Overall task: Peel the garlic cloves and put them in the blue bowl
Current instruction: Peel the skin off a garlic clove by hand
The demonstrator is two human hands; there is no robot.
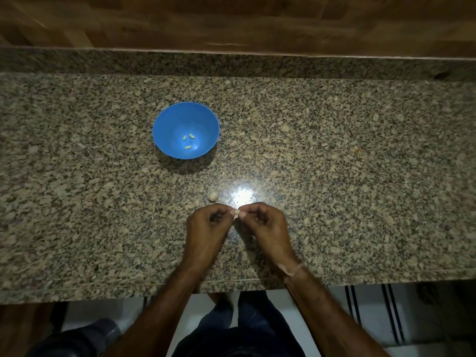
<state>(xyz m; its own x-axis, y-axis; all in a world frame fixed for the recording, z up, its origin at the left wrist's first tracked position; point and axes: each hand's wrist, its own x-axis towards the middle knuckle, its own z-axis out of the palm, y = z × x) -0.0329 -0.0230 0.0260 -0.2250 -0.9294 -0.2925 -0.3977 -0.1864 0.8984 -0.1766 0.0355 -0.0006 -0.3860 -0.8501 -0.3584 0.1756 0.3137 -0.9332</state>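
A blue bowl (164, 130) stands on the granite counter, left of centre, with three peeled garlic cloves (188, 141) lying on its bottom. Nearer to me, a small garlic bulb (212, 196) rests on the counter just beyond my hands. My left hand (206, 228) and my right hand (262, 225) meet fingertip to fingertip above the counter near its front edge. Between them they pinch one small garlic clove (236, 211); most of it is hidden by the fingers.
The speckled granite counter (334, 163) runs the full width, with a raised granite ledge and a wooden wall (231, 19) behind. A bright light reflection (242, 195) sits right of the bulb. The front edge (360, 278) lies just behind my wrists; floor and my legs show below.
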